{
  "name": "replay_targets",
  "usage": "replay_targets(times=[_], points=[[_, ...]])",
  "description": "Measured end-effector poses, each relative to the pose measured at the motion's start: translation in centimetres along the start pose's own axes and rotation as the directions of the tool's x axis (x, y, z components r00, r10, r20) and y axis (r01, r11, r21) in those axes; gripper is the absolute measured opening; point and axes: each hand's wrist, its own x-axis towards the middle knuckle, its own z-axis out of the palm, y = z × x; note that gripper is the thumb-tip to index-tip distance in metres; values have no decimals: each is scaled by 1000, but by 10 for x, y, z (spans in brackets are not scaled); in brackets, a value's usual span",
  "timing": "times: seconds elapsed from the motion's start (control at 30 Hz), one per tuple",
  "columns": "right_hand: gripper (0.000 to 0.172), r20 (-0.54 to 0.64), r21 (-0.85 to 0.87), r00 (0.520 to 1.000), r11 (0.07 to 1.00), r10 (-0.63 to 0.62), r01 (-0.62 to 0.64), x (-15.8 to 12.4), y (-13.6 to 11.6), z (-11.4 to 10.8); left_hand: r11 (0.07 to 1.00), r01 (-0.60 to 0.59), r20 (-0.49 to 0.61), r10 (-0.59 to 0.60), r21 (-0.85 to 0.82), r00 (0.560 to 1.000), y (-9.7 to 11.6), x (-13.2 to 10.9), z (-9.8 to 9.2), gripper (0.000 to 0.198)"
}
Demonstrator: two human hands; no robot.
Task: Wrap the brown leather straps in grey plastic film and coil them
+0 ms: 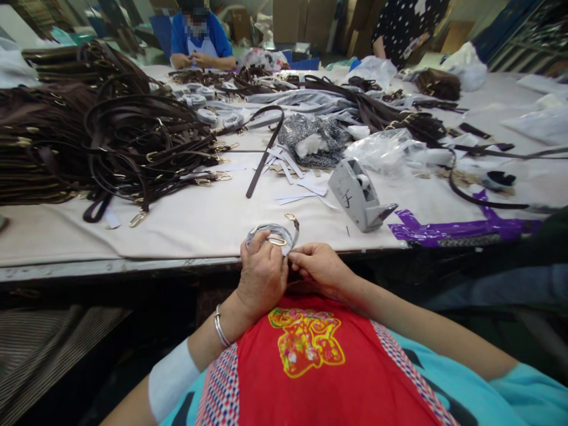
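A coiled strap (288,236) wrapped in pale grey covering is held at the table's front edge. Gold clasps show on it: one clasp (277,241) lies across the coil, another clasp (290,217) sticks out on a short dark end. My left hand (262,275) is closed around the coil's near side, its fingers over it. At the coil's lower right, my right hand (320,267) pinches its edge between thumb and forefinger; the exact bit between the fingertips is hidden.
A large pile of dark brown straps (146,136) fills the left. Ahead are a tape dispenser (355,195), white paper strips (306,188), a plastic bag (386,151) and a loose strap (266,160). Purple tape (444,231) marks the right edge. Two people (202,38) work across the table.
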Motion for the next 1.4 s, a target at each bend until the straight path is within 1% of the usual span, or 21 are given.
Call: replay_targets(times=[0.1, 0.2, 0.27, 0.33, 0.43, 0.5, 0.57, 0.73, 0.87, 0.97, 1.03, 1.07, 1.1, 1.13, 1.17, 1.2, 1.27, 1.3, 1.33, 1.37, 1.4], points=[[25, 39, 44, 999, 999, 1, -3, 1, 2, -2, 999, -4, -28, 3, -41, 1000, 0, 1, 3, 15], [29, 52, 117, 998, 993, -26, 19, 2, 5, -4, 985, -26, -61, 16, -170, 998, -1, 3, 5, 11], [32, 14, 139, 995, 986, -95, 92, 1, 7, -4, 950, -8, -49, -7, -311, 999, -2, 3, 5, 11], [33, -33, 130, 982, 973, -188, 190, 1, 8, -3, 886, 87, 16, -89, -455, 996, -2, 4, 3, 14], [33, -61, 110, 957, 951, -284, 289, 0, 7, -2, 709, 298, 187, -233, -639, 954, -1, 5, -2, 19], [34, -55, 121, 955, 948, -291, 295, 1, 6, -1, 560, 406, 291, -286, -722, 913, 1, 4, -4, 22], [36, -43, 144, 963, 952, -267, 270, 1, 5, -1, 409, 469, 357, -322, -783, 877, 3, 2, -3, 28], [37, 23, 207, 964, 945, -265, 255, -1, -1, -1, 26, 457, 414, -376, -889, 829, 9, 0, 6, 29], [29, 94, 211, 954, 942, -284, 260, -3, -3, 0, -233, 444, 500, -322, -865, 804, 16, 4, 7, 27], [26, 66, 61, 964, 965, -259, 255, -1, 0, -5, -350, 479, 576, -267, -805, 773, 17, 6, 7, 26], [29, 11, -180, 956, 940, -292, 289, -2, 2, -11, -397, 504, 619, -254, -767, 743, 16, 7, 7, 25], [29, -29, -330, 935, 886, -354, 326, -3, 2, -15, -411, 516, 639, -258, -752, 725, 15, 7, 7, 25], [27, -46, -483, 892, 792, -449, 374, -6, 2, -18, -409, 529, 652, -268, -744, 709, 13, 7, 6, 26], [23, -26, -622, 826, 656, -564, 428, -9, 1, -22, -384, 547, 658, -279, -744, 699, 13, 7, 5, 27], [19, 47, -730, 740, 482, -671, 484, -12, 0, -24, -334, 573, 659, -282, -749, 697, 13, 7, 2, 29], [19, 165, -794, 643, 286, -748, 537, -14, 0, -26, -262, 603, 657, -272, -753, 703, 13, 6, -1, 32], [30, 419, -802, 462, -81, -782, 591, -17, 0, -28, -73, 651, 650, -203, -756, 732, 15, 4, -10, 36], [32, 493, -781, 388, -200, -779, 592, -17, 1, -28, 37, 652, 639, -159, -758, 752, 16, 4, -14, 35], [31, 525, -767, 337, -263, -782, 585, -15, 2, -28, 156, 630, 617, -126, -761, 777, 16, 3, -17, 32], [28, 521, -765, 306, -276, -797, 582, -12, 4, -27, 274, 586, 575, -128, -762, 808, 16, 1, -20, 31], [24, 487, -781, 313, -247, -816, 573, -8, 6, -27, 371, 544, 527, -157, -752, 835, 14, 0, -23, 34]])
